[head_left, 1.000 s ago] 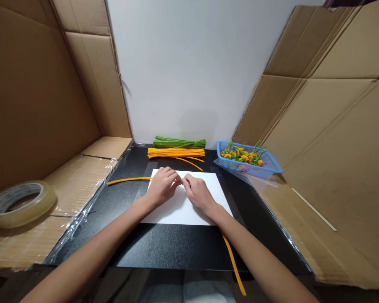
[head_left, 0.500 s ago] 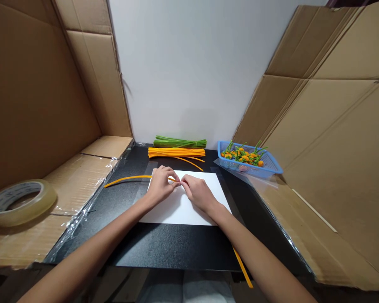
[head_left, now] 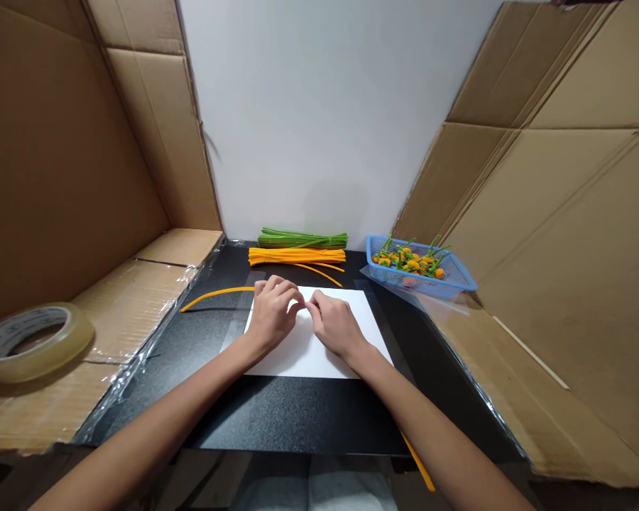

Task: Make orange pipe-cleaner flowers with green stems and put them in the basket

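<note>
My left hand (head_left: pixel 273 312) is closed on an orange pipe cleaner (head_left: pixel 216 292), whose free length sticks out to the left above the black table. Fingertip to fingertip with it, my right hand (head_left: pixel 334 323) is pinched shut at the pipe cleaner's other end, which my fingers hide. Both hands are over a white sheet (head_left: pixel 303 362) on the table. From beneath my right forearm another orange length (head_left: pixel 419 465) pokes out past the table's front edge; whether it joins the piece in my hands cannot be seen.
Bundles of orange pipe cleaners (head_left: pixel 297 256) and green pipe cleaners (head_left: pixel 302 239) lie by the wall, with two loose orange strands in front. A blue basket (head_left: pixel 447 284) at the right holds several orange-and-green pieces (head_left: pixel 412 264). A tape roll (head_left: pixel 77 337) rests on the cardboard at left.
The pipe cleaner's left part has lifted slightly and shifted a little right. Both hands stay together at the fingertips, and the orange length under my right forearm has moved slightly right.
</note>
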The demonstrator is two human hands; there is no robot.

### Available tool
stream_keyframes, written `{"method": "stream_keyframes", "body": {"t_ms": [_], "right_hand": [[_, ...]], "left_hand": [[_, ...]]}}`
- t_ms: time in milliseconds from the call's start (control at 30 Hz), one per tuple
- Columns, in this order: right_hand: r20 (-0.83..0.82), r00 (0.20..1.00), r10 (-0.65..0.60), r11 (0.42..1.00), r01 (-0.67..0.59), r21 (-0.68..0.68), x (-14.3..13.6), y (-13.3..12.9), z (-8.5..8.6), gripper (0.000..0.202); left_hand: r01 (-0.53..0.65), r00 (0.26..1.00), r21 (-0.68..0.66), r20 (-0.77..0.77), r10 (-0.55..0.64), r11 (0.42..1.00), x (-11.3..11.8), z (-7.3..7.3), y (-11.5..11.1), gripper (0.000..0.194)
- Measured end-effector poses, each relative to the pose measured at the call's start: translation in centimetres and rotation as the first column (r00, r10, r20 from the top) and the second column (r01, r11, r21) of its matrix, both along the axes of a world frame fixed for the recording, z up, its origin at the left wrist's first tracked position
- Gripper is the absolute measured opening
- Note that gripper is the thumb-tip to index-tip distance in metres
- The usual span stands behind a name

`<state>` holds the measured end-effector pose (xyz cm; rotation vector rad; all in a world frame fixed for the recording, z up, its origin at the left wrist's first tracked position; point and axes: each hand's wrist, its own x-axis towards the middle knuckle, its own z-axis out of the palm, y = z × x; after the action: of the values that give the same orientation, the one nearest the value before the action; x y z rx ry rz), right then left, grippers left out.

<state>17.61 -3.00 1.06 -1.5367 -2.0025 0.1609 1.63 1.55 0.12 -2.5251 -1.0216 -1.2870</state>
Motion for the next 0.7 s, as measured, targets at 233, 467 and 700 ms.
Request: {"method": "stream_keyframes", "body": {"t_ms": [233, 467, 700], "right_hand": [[-0.28, 0.958, -0.057, 0.989, 0.016, -0.149, -0.3, 0.0, 0.3, 0.024], [-0.72, 0.664, -0.202, 0.87, -0.217, -0.444, -0.3, 0.9, -0.4, 0.028], [-0.843, 0.463, -0.274, 0.809, -0.363, -0.462, -0.1, 1.0, -0.5, 0.026]], "left_hand": [[-0.004, 0.999, 0.083, -0.052, 0.008, 0.997, -0.1, 0.0, -0.1, 0.014], [0.024, 0.985, 0.3, -0.168, 0.028, 0.954, -0.3, 0.3, -0.3, 0.017], [0.056, 0.98, 0.227, -0.2, -0.01, 0.972, -0.4, 0.3, 0.1, 0.021]]}}
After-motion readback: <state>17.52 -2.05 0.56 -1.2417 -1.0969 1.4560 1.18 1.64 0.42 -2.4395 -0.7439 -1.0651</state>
